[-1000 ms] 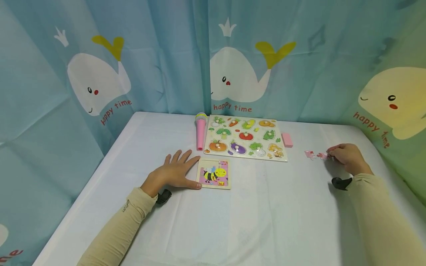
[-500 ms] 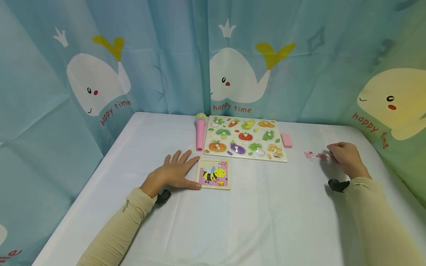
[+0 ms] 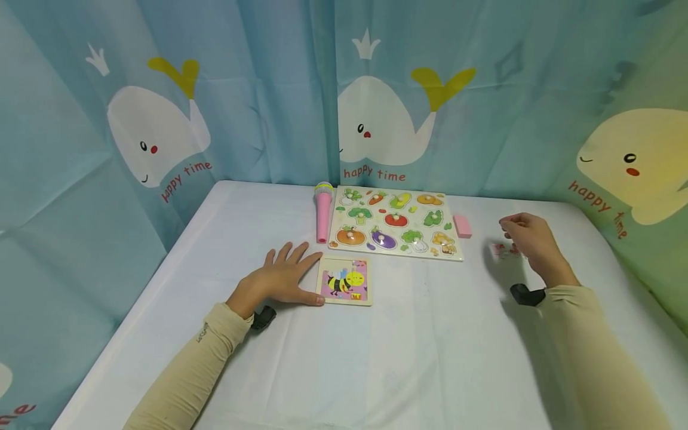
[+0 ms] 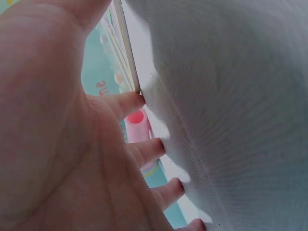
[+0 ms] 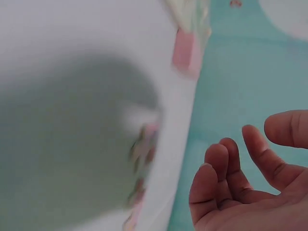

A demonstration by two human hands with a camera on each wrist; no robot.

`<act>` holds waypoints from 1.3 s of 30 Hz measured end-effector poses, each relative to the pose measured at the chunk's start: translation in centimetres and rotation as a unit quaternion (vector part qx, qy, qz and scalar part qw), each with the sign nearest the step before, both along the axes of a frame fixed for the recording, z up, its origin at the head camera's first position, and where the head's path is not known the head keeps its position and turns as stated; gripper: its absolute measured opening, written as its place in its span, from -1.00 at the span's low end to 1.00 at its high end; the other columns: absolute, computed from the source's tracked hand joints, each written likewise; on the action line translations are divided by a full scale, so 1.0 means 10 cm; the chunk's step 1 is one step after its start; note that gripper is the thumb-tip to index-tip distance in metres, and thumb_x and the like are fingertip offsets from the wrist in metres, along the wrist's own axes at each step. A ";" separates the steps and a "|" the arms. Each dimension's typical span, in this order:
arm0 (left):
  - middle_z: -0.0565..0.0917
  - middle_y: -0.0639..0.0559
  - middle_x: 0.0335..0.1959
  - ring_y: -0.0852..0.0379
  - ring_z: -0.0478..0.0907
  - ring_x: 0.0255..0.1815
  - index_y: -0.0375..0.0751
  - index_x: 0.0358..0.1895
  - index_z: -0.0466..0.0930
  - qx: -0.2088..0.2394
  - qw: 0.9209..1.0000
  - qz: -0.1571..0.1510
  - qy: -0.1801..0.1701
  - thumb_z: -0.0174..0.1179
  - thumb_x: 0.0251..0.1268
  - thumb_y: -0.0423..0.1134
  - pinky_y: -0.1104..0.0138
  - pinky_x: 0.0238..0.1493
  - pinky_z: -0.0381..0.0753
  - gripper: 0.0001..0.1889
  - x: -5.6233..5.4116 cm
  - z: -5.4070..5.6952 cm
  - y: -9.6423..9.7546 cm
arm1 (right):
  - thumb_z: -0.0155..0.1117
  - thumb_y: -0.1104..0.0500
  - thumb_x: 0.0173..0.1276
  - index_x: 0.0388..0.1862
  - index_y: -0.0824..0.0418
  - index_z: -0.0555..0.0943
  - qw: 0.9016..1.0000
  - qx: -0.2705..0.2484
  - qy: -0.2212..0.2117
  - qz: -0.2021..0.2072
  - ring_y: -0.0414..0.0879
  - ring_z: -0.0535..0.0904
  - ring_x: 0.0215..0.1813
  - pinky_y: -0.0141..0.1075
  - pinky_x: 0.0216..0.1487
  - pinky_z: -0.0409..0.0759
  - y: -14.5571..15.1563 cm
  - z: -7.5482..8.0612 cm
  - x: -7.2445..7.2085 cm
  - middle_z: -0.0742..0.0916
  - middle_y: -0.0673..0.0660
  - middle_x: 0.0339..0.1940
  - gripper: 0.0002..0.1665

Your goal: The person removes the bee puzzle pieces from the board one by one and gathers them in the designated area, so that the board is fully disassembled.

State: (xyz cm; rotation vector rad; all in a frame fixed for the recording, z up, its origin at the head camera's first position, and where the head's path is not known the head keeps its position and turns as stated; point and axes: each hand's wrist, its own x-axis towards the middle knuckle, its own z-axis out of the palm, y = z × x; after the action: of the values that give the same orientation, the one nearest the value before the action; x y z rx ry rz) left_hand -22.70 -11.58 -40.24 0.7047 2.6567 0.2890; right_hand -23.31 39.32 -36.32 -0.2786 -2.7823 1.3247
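A small square wooden bee puzzle (image 3: 346, 292) lies flat near the middle of the table, with a pale area at its upper left. My left hand (image 3: 280, 279) rests with fingers spread at its left side. Thumb and index finger touch the puzzle's edge; in the left wrist view the index fingertip meets a corner of the wooden rim (image 4: 129, 60). At the right, my right hand (image 3: 534, 245) hovers above the cloth, fingers loosely bent and holding nothing. Below it lie pink puzzle pieces (image 3: 498, 250), partly covered by the hand in the head view and blurred in the right wrist view.
A vegetable peg board (image 3: 396, 220) lies behind the bee puzzle. To its left is a pink toy microphone (image 3: 323, 216), to its right a pink block (image 3: 462, 226). A blue whale-print curtain (image 3: 258, 107) surrounds the white-covered table (image 3: 408, 364).
My right hand has lifted from beside the pink pieces and moved left and away from me, over them. The left hand and bee puzzle have stayed put.
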 end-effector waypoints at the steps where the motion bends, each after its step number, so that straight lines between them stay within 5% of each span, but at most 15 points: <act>1: -0.14 -0.24 0.78 -0.43 -0.29 0.73 -0.01 0.78 -0.01 0.000 1.000 0.000 0.000 0.36 0.27 0.42 -0.41 0.56 -0.25 0.16 0.00 0.00 0.00 | -0.11 -0.03 0.76 0.43 0.55 0.38 1.000 0.003 0.002 0.006 0.12 0.51 0.13 -0.23 -0.11 0.60 -0.06 0.01 -0.01 0.53 0.47 0.26 -0.34; 8: -0.16 -0.23 0.78 -0.43 -0.31 0.73 0.00 0.79 -0.02 -0.001 1.000 0.001 -0.002 0.35 0.28 0.43 -0.40 0.57 -0.27 0.17 -0.01 -0.01 -0.01 | -0.10 -0.05 0.78 0.46 0.51 0.40 0.999 0.018 0.009 0.043 0.32 0.48 0.27 -0.07 0.08 0.52 -0.40 0.06 -0.06 0.54 0.50 0.29 -0.33; 20: -0.15 -0.22 0.78 -0.40 -0.30 0.73 -0.01 0.78 -0.01 0.002 1.000 0.002 -0.006 0.35 0.29 0.42 -0.37 0.58 -0.26 0.15 0.00 -0.01 -0.01 | 0.03 0.05 0.75 0.30 0.49 0.53 0.993 0.000 0.052 0.109 -0.02 0.61 0.02 -0.49 -0.07 0.58 -0.91 0.12 -0.04 0.65 0.37 0.09 -0.49; 27: -0.15 -0.21 0.78 -0.41 -0.29 0.73 0.02 0.79 -0.01 -0.003 1.000 0.002 -0.001 0.35 0.27 0.44 -0.39 0.57 -0.25 0.16 0.00 -0.02 0.01 | 0.06 0.00 0.75 0.26 0.40 0.56 0.990 0.008 0.056 0.132 0.17 0.58 0.13 -0.28 0.03 0.57 -1.12 0.19 0.02 0.68 0.37 0.10 -0.52; 39: -0.15 -0.22 0.78 -0.42 -0.30 0.73 0.00 0.79 -0.01 -0.001 1.000 0.002 0.002 0.35 0.26 0.45 -0.39 0.57 -0.26 0.17 -0.02 -0.05 -0.01 | 0.11 0.03 0.73 0.24 0.34 0.62 0.981 0.025 0.057 0.184 0.16 0.58 0.12 -0.12 0.04 0.53 -1.47 0.25 0.09 0.70 0.33 0.14 -0.58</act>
State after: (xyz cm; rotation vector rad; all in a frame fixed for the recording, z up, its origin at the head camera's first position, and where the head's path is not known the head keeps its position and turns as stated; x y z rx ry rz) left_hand -22.91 -11.65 -40.74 0.6999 2.6622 0.2851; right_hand -22.44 24.67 -33.85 0.3211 -2.8565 1.2795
